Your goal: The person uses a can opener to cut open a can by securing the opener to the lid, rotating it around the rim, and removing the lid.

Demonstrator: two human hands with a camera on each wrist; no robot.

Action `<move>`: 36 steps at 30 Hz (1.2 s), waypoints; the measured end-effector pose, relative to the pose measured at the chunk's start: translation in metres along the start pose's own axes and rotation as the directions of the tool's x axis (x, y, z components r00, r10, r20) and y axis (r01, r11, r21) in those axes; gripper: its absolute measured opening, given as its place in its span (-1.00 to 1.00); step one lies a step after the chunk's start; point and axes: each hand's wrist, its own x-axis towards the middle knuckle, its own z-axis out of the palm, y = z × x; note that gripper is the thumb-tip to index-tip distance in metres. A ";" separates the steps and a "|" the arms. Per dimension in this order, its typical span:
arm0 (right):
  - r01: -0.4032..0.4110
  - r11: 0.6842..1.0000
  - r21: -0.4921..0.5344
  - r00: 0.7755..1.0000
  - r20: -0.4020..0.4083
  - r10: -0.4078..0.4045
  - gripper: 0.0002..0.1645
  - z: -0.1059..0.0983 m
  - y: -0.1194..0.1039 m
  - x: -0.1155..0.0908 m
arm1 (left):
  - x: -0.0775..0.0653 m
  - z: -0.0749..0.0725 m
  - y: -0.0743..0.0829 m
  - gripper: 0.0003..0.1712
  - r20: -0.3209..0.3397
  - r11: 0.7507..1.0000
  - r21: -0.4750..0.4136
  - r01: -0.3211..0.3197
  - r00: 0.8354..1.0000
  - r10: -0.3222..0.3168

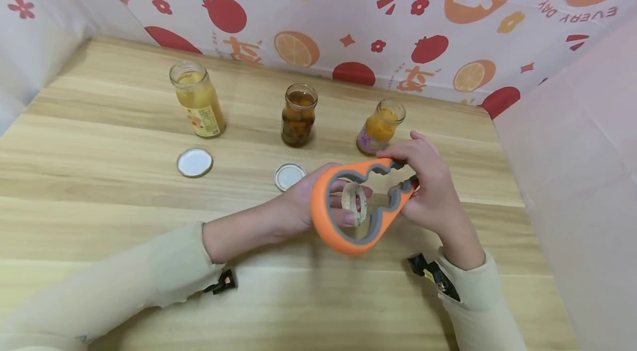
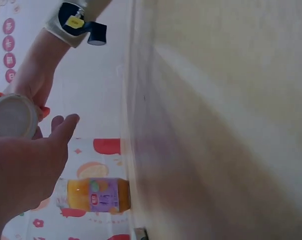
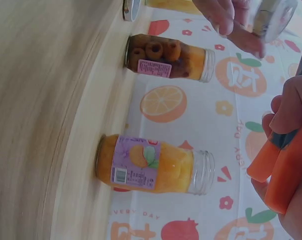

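My left hand pinches a pale jar lid with a printed top, on edge between thumb and fingers. In the left wrist view the lid shows its round, whitish face. My right hand grips the handle ends of an orange jar opener with a grey wavy lining. The opener's ring end hangs over the left fingers, and the lid shows through it in the head view. Close behind the right hand stands a lidless jar of yellow fruit with a purple label.
A lidless jar of dark fruit stands at the middle back, and a taller lidless yellow jar at the back left. Two white lids lie on the table, one to the left and one near the middle. A fruit-print cloth hangs behind.
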 end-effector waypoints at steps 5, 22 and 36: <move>-0.016 1.000 -0.010 0.999 -0.033 0.016 -0.49 -0.006 0.004 -0.002 | 0.008 0.001 0.002 -0.27 -0.009 0.992 0.119 -0.047 0.999 0.048; -0.133 0.991 0.032 0.989 -0.055 0.135 -0.41 -0.025 0.007 -0.003 | 0.049 -0.008 0.005 -0.45 0.307 0.643 0.709 -0.288 0.948 0.087; -0.182 0.983 0.011 0.981 -0.064 0.183 -0.44 -0.033 0.011 -0.003 | 0.088 -0.014 -0.011 -0.56 0.270 0.241 0.937 -0.254 0.962 -0.034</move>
